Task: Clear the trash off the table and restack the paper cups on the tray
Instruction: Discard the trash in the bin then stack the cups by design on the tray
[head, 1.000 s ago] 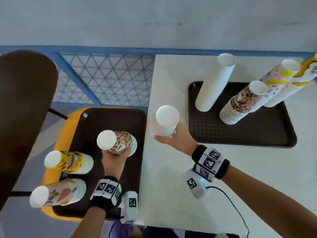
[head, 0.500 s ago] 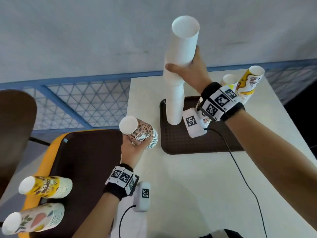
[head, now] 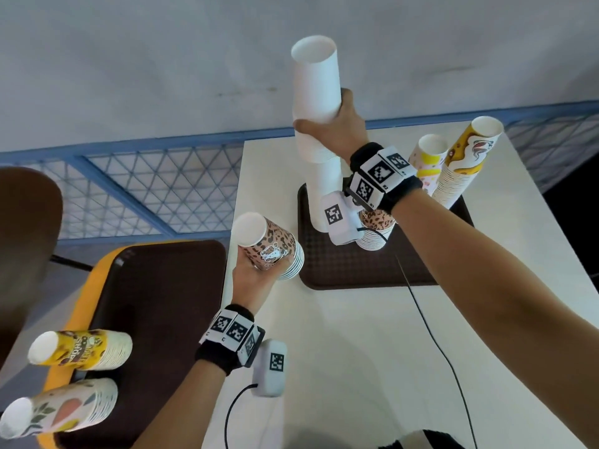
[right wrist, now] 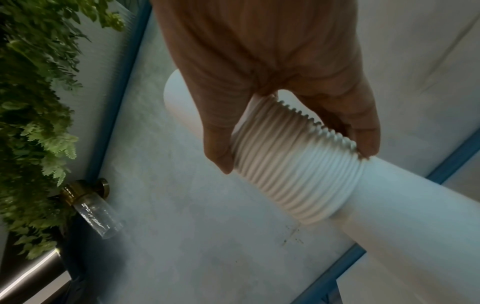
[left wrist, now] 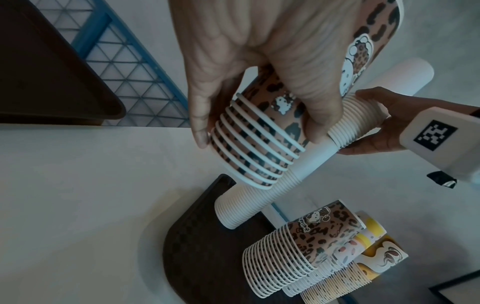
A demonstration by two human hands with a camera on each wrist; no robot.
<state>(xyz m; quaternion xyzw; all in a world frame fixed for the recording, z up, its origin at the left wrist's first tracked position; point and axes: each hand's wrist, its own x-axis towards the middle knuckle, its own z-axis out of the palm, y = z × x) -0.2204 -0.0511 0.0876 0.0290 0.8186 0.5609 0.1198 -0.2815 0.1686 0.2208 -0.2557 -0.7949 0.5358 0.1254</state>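
Note:
My right hand (head: 321,115) grips a white cup stack (head: 316,92) high above the brown tray (head: 356,270) on the table. Its ribbed rims (right wrist: 298,164) sit over the top of the tall white stack (head: 325,189) that stands on the tray and leans. My left hand (head: 262,264) holds a short leopard-print cup stack (head: 269,247), upside down and tilted, in the air over the table's left edge. In the left wrist view, thumb and fingers curl round the leopard-print stack (left wrist: 259,139).
The tray also bears a leopard-print stack (head: 376,228), a pink-and-yellow stack (head: 428,160) and a tall yellow stack (head: 466,157). On the left a yellow chair (head: 74,306) carries a second brown tray (head: 155,303) with a yellow stack (head: 81,350) and a floral stack (head: 61,406).
My right hand lifted the white stack off the table and carried it onto the tall white stack. My left hand raised the leopard-print stack from the chair's tray toward the table.

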